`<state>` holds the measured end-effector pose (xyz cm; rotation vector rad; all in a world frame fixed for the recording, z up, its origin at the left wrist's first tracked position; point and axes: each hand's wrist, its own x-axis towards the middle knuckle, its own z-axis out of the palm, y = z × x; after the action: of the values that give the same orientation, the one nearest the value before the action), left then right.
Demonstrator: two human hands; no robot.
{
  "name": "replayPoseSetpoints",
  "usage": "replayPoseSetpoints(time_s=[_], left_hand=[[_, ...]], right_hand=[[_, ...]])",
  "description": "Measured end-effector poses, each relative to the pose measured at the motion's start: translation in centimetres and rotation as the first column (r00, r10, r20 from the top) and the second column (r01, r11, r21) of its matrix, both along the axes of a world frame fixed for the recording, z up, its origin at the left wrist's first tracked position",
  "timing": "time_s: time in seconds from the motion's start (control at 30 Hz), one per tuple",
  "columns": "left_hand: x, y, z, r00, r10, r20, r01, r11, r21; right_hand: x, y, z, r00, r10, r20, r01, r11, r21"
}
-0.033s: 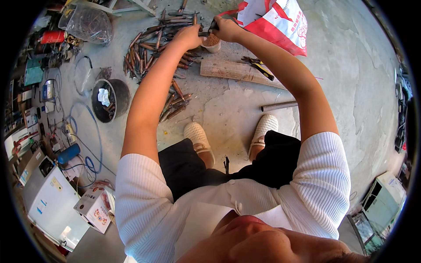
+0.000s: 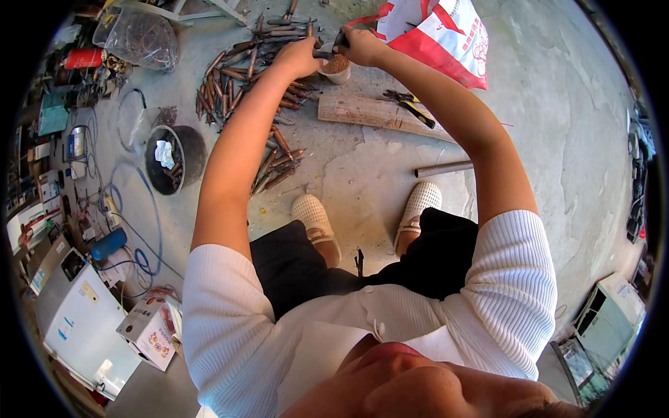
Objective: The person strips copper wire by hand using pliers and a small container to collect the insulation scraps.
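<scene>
Both my hands are at the top of the view, around a pale cup [image 2: 337, 75] of reddish-brown granular material. My left hand [image 2: 298, 57] is closed on a dark metal piece [image 2: 322, 54] at the cup's left. My right hand [image 2: 361, 47] grips another small dark object [image 2: 341, 40] above the cup; the fingertips are partly hidden. Beside my left hand lies a pile of long, narrow, rusty copper-coloured metal pieces [image 2: 230, 90], some with pointed ends. Below the cup is a wooden board [image 2: 348, 109] with a yellow-and-black tool [image 2: 417, 113] and other small tools at its right end.
A red-and-white bag [image 2: 446, 49] stands beyond my right hand. A black bucket [image 2: 191, 160] holds metal pieces at left, near hoses, a blue cylinder [image 2: 110, 244] and clutter. A metal tube [image 2: 442, 168] lies by my right foot. A clear bag [image 2: 139, 42] sits upper left.
My left hand has shifted very slightly at the cup. Otherwise the view looks the same.
</scene>
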<state>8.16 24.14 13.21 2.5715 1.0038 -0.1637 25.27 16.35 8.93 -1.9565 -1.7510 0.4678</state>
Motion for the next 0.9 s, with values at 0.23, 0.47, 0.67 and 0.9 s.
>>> replayPoseSetpoints(time_s=[0.23,0.47,0.67,0.9], left_hand=[[-1.8,0.8,0.3,0.985,0.093,0.147,-0.095,0.995,0.007],[-1.5,-0.7,2.4,0.987,-0.012,0.163,-0.019,0.982,0.188],[0.3,-1.5,1.8,0.99,-0.019,0.143,-0.011,0.979,0.203],[-1.1,-0.6,-1.4,0.946,0.19,0.263,-0.151,0.976,-0.159]], right_hand=[[0.4,-1.1,1.1,0.999,0.031,0.016,-0.031,0.999,-0.013],[0.0,-1.7,1.5,0.996,0.079,0.03,-0.083,0.989,0.124],[-1.1,-1.6,1.4,0.99,0.111,0.086,-0.118,0.99,0.074],[-0.3,-1.1,1.6,0.99,0.038,0.138,-0.058,0.988,0.144]])
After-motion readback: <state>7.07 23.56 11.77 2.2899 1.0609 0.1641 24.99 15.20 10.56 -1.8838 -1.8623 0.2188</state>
